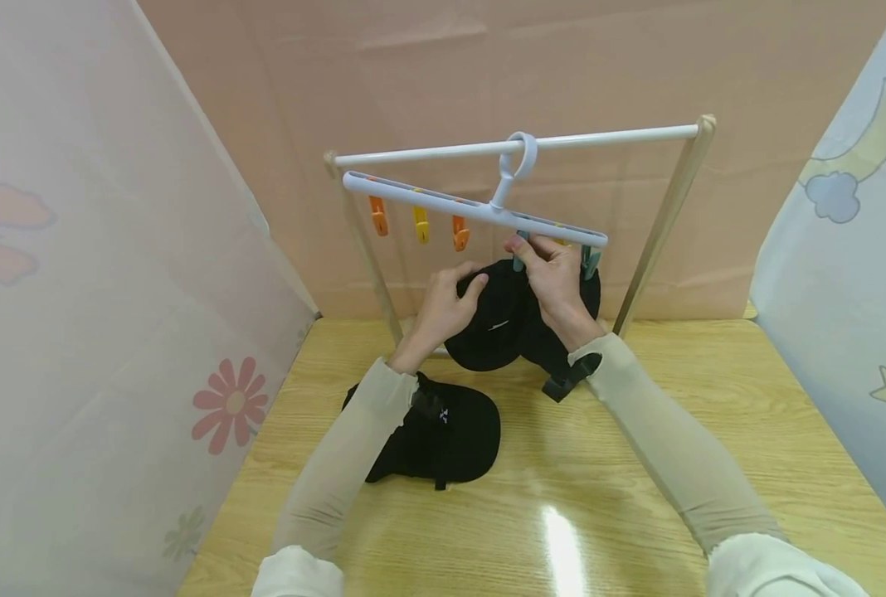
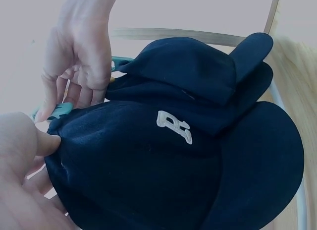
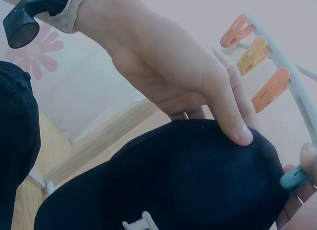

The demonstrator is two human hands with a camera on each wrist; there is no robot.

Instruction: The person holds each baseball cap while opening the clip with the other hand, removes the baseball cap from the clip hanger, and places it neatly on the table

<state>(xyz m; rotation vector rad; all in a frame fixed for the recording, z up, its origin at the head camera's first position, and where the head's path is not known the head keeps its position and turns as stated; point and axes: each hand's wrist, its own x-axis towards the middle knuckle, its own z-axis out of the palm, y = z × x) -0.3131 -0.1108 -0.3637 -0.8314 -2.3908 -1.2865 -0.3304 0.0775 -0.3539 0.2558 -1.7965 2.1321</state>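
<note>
My left hand (image 1: 446, 307) holds a black cap (image 1: 488, 319) by its edge, thumb on the outside and fingers behind. A white letter marks this cap's front in the left wrist view. My right hand (image 1: 558, 286) pinches a teal clip (image 3: 294, 178) that hangs from the pale blue hanger (image 1: 428, 199). The clip meets the cap's edge; whether its jaws bite the fabric I cannot tell. Just behind, other dark caps (image 2: 183, 66) hang with their brims pointing away, a second teal clip (image 2: 119, 62) at the edge of one.
The hanger hooks over a white rail (image 1: 615, 139) on a wooden stand (image 1: 663, 220). Orange clips (image 1: 378, 215) and a yellow clip (image 1: 421, 224) hang along its left half. Another black cap (image 1: 469, 431) lies on the wooden table (image 1: 637, 497), under my left forearm.
</note>
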